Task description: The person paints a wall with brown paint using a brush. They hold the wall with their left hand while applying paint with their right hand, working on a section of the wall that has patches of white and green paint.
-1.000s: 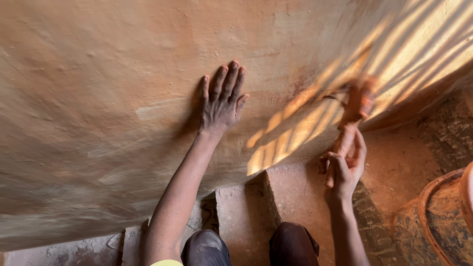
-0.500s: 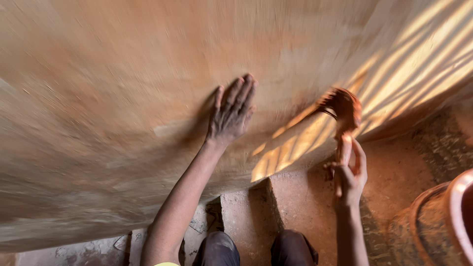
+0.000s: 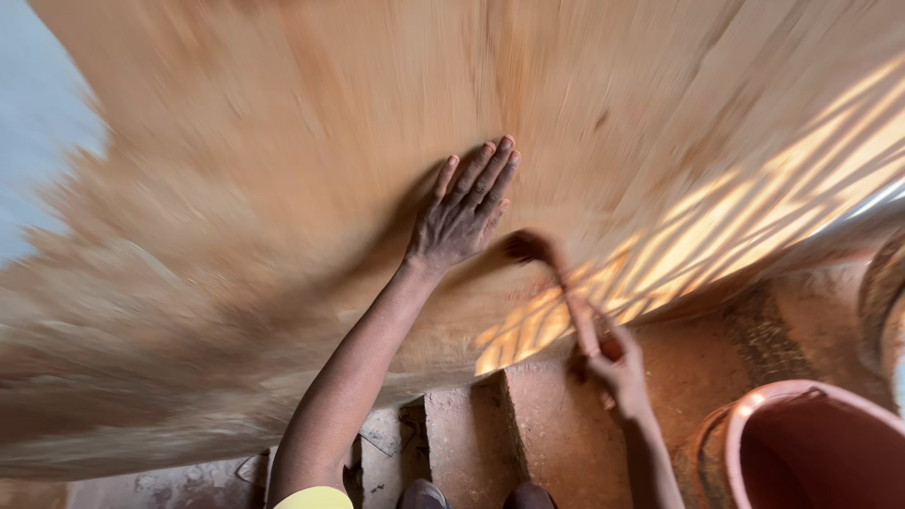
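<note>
A large, brown, clay-coloured curved wall (image 3: 283, 188) fills most of the view, blurred by motion. My left hand (image 3: 462, 215) lies flat against it with the fingers spread and pointing up. My right hand (image 3: 617, 368) grips the handle of a brush (image 3: 556, 273) whose dark head touches the wall just right of my left hand. Striped sunlight falls on the wall to the right of the brush.
A pinkish-red bucket (image 3: 811, 452) stands at the lower right on the reddish dirt floor (image 3: 716, 349). Brick-like blocks (image 3: 462, 443) lie under the wall near my feet. A rounded clay object (image 3: 881, 302) shows at the right edge.
The brush has swung left and down, from the sunlit stripes to right beside my left hand. The view has shifted and blurred, and the bucket now shows more.
</note>
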